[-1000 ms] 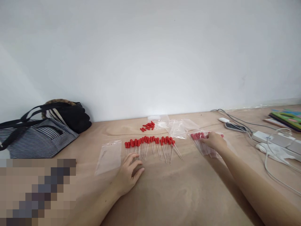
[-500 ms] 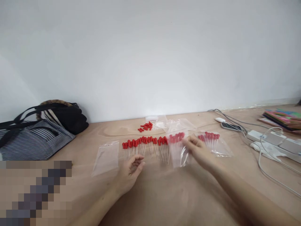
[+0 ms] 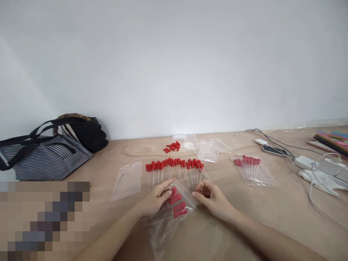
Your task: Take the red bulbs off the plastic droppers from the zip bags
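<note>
I see a smooth white wall (image 3: 174, 72) behind a light brown wooden table (image 3: 231, 239). Over the table, my left hand (image 3: 152, 199) pinches a clear, flat plastic bag (image 3: 181, 199) with red tops (image 3: 179, 209) inside. My right hand (image 3: 214, 203) curls its fingers at the edge; I cannot tell if they pinch.

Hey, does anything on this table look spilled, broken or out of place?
Nothing looks clearly damaged or spilled. Only the small red pieces at the back look untidy: they lie jumbled, while the red-topped droppers in front form a row.
</note>
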Demonstrator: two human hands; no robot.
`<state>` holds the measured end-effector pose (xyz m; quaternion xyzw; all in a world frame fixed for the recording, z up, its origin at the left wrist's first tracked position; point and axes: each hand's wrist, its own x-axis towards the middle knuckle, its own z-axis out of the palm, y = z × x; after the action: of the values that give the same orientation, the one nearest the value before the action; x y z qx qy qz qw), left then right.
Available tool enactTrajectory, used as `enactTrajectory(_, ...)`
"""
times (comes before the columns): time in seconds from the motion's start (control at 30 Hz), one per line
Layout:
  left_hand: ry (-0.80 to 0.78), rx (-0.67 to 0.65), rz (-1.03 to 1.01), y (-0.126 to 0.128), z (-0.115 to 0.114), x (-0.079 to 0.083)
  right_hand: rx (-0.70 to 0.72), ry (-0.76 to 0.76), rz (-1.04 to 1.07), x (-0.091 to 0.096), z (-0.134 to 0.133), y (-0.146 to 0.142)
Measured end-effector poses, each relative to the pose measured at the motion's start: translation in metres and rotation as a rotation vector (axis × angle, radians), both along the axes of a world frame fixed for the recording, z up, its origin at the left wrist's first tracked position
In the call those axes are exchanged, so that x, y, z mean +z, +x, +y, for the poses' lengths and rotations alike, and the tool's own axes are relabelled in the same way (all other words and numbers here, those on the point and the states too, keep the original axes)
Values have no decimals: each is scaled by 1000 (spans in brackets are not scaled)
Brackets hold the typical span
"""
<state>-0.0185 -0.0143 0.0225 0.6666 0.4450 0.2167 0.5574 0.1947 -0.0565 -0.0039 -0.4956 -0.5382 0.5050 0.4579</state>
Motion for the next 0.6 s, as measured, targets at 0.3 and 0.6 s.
enactTrajectory(0.3, 414, -245, 226, 14, 0, 11, 168, 8, -345, 2, -8, -6)
enactTrajectory(0.6, 900, -499, 268, 33, 8, 8, 110, 89, -365, -2, -11, -11)
